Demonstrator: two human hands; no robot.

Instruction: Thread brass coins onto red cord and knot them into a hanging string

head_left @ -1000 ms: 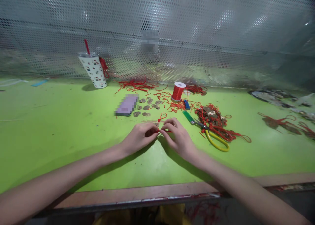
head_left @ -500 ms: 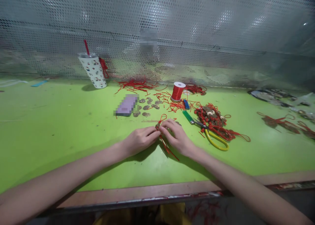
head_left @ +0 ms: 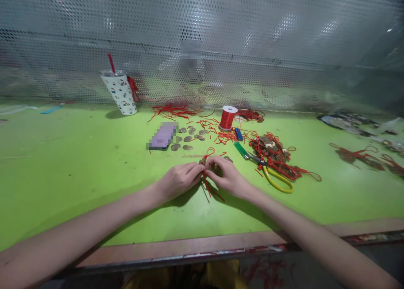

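My left hand (head_left: 183,177) is closed in a pinch on a red cord (head_left: 209,151) with a coin at the knot, mostly hidden by my fingers. The thumb and forefinger of my right hand (head_left: 224,175) pinch the same cord from the other side. A loop of it stands out above my fingertips, and loose ends hang down below. Several round coins (head_left: 188,139) lie just beyond my hands. To the right are scissors (head_left: 277,179) with yellow handles, touching a heap of coins tied with red cord (head_left: 271,148).
A red thread spool (head_left: 227,118) stands among cord scraps, with a blue lighter (head_left: 239,134) beside it. A phone (head_left: 163,135) lies left of the coins. Farther back is a patterned tumbler (head_left: 120,93) with a straw, before a perforated metal panel (head_left: 151,44). More corded coins (head_left: 347,155) lie right.
My right fingertips have shifted slightly and curled more. The hanging cord ends have swung a little left and now sit higher. My left hand stays nearly in place.
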